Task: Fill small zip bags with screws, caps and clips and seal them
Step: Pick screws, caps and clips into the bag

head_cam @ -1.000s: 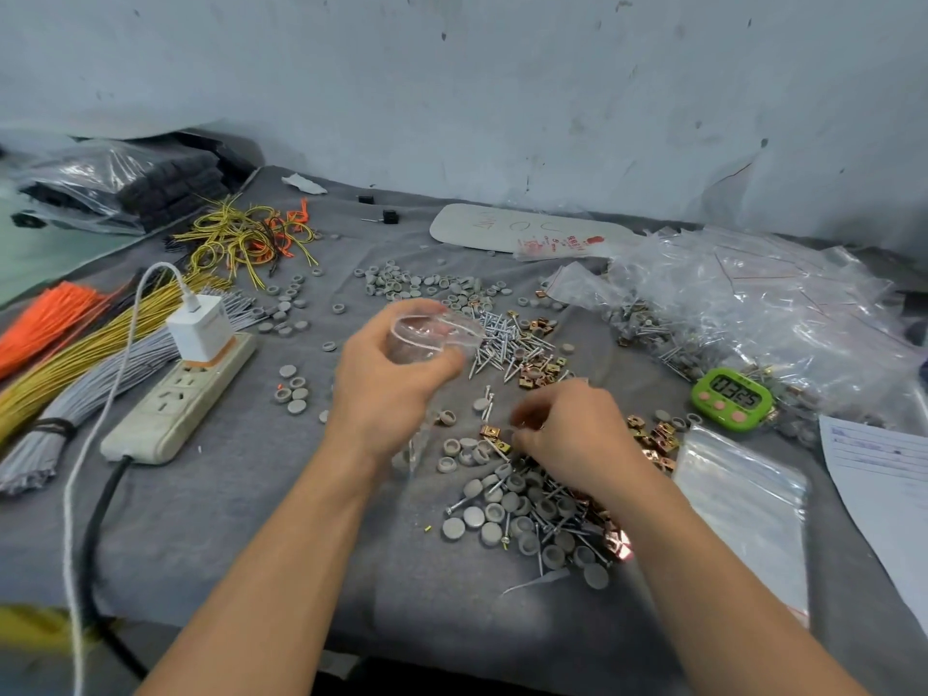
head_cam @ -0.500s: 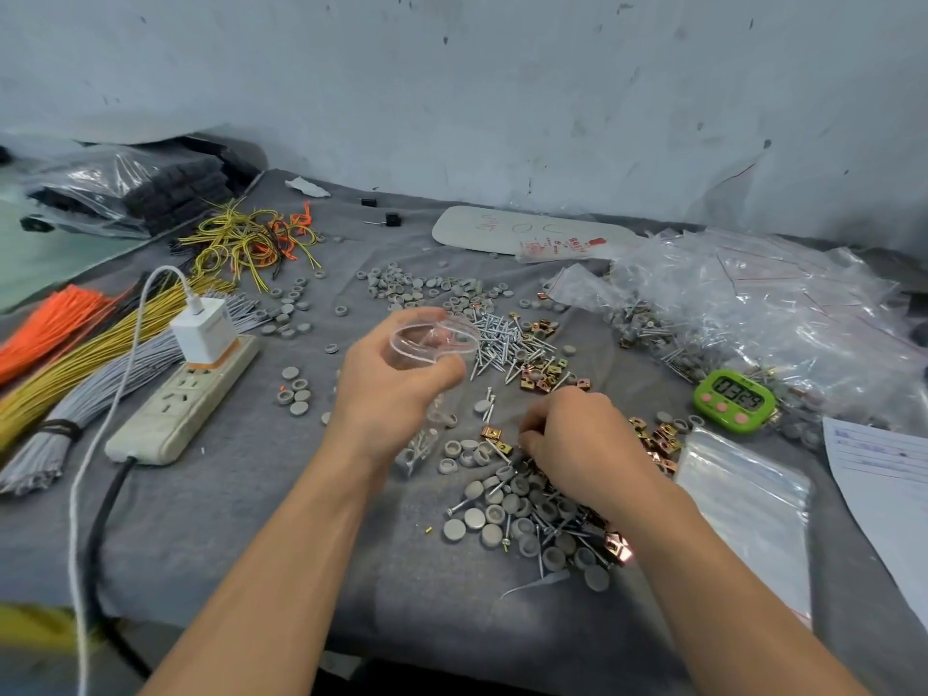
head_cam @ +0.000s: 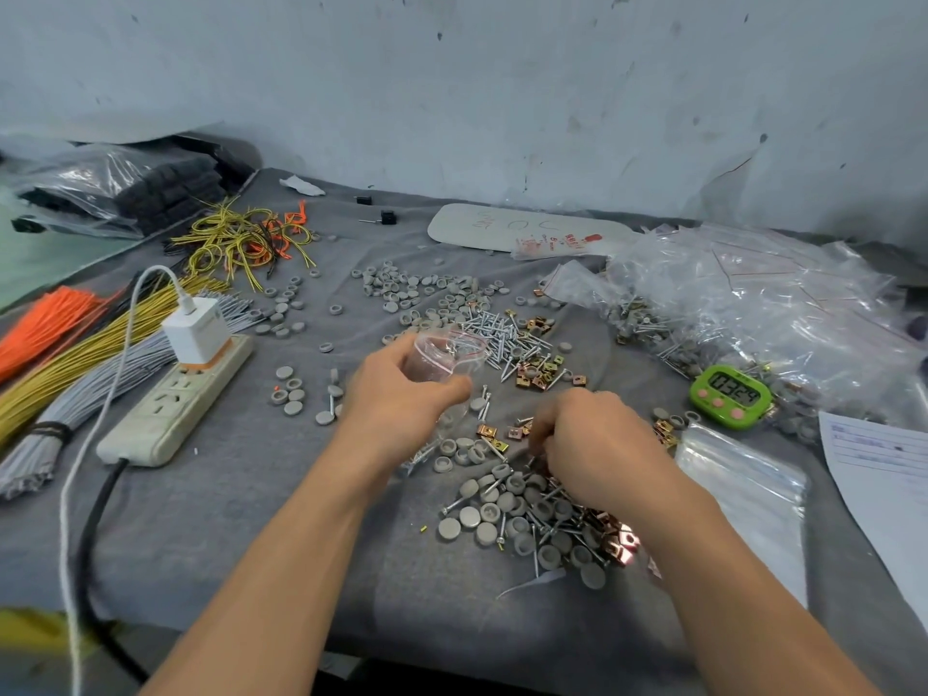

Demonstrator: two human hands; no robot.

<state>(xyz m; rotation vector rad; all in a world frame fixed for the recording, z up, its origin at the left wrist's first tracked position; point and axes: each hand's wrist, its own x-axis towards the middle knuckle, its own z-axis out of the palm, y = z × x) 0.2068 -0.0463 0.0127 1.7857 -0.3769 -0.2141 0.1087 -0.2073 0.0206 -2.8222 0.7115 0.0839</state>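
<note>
As before, L hand [head_cam: 396, 404] w/ bag [head_cam: 447, 356].

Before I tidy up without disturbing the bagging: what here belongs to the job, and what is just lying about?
Job: zip bag in the left hand, right hand, screws, grey caps, copper clips, empty bags, filled bags.
Lying about: power strip, charger, wire bundles, timer (possibly timing the work), paper.

We see a small clear zip bag [head_cam: 444, 356], its mouth open and facing up, gripped in our left hand [head_cam: 396, 399] above the grey counter [head_cam: 251, 519]. Just behind the bag lies a loose heap of silver screws [head_cam: 494, 336], with copper-coloured clips [head_cam: 537, 376] beside it. Nearer to us, round grey caps [head_cam: 472, 519] lie mixed with more screws and clips. A flat stack of empty zip bags [head_cam: 743, 494] lies to the right.
</note>
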